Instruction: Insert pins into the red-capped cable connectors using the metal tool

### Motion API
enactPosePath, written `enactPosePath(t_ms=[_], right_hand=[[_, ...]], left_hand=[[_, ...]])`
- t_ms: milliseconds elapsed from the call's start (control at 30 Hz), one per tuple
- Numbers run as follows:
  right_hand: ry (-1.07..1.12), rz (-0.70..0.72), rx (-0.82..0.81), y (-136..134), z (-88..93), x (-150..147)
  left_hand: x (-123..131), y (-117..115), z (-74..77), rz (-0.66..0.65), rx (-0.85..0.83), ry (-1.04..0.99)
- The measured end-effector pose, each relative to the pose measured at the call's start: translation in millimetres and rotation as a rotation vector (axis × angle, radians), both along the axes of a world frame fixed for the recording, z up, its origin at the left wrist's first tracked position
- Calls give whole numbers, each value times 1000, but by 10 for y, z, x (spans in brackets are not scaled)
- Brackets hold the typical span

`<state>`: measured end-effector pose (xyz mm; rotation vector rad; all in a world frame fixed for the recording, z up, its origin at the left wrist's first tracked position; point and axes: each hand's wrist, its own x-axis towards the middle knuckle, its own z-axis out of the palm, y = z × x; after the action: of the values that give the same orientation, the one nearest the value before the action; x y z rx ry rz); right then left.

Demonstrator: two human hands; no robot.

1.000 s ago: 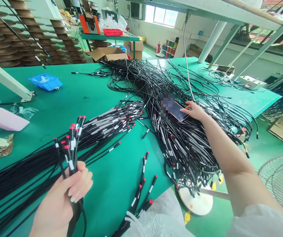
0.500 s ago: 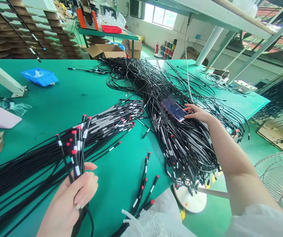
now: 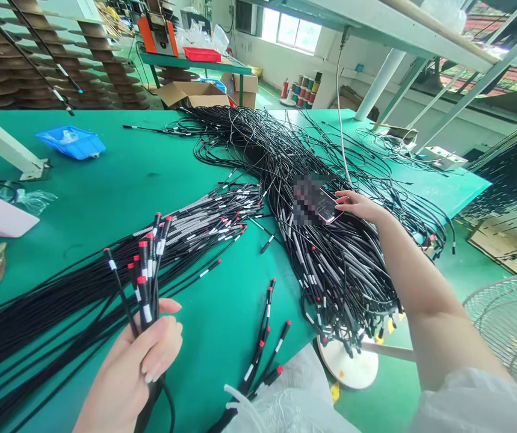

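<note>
My left hand (image 3: 134,367) is wrapped around a bunch of black cables (image 3: 150,307) near its upper end. The connectors point upward, with red caps and white labels. Over on the right, my right hand (image 3: 361,206) reaches out with extended fingers, their tips at the right edge of a smartphone (image 3: 327,209). The phone lies on a large heap of black cables (image 3: 343,264), its left part hidden by pixelation. Beside my left hand, a long bundle of black cables (image 3: 82,270) runs across the green table (image 3: 118,174). Several loose red-capped cable ends (image 3: 278,340) rest at the near edge.
A blue bin (image 3: 73,142) and a pink container (image 3: 3,213) stand on the left. A white post (image 3: 8,135) rises at the left, and a shelf (image 3: 402,36) overhangs the right. Nearby are a wire fan guard (image 3: 511,331) and a round white stool (image 3: 351,364).
The phone's screen was mostly dark and now shows lighter content. My right fingers have drawn closer together at its edge. My left hand and its cables have shifted slightly right in view.
</note>
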<state>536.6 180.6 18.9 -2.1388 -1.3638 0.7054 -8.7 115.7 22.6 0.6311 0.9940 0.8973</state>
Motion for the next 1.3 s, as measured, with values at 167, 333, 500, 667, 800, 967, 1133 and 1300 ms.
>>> enactPosePath(t_ms=[167,333,500,667,800,967,1133,1300], right_hand=[[-54,37,-16,13,28,-21],[-166,-60,42,112,-61,-58],[-138,-67,27,77,-40,-70],[-89,-52,14,5,25,-66],[-75,-73,10,40,2,-63],[-84,-85,4,85,-21,-100],[-90,-83,45,45,17,-164],[-177,-192,241,-29,86,-388]], left_hand=[[10,-6,-12,5,-2,-8],[9,-15,-29,9,1,-17],[5,-23,-36,0,9,-25],[-12,-24,-44,-14,27,-20],[-23,-25,-41,-19,34,-30],[-22,-37,-30,-13,47,-34],[-23,-36,-27,-23,59,-27],[15,-66,20,-56,109,-9]])
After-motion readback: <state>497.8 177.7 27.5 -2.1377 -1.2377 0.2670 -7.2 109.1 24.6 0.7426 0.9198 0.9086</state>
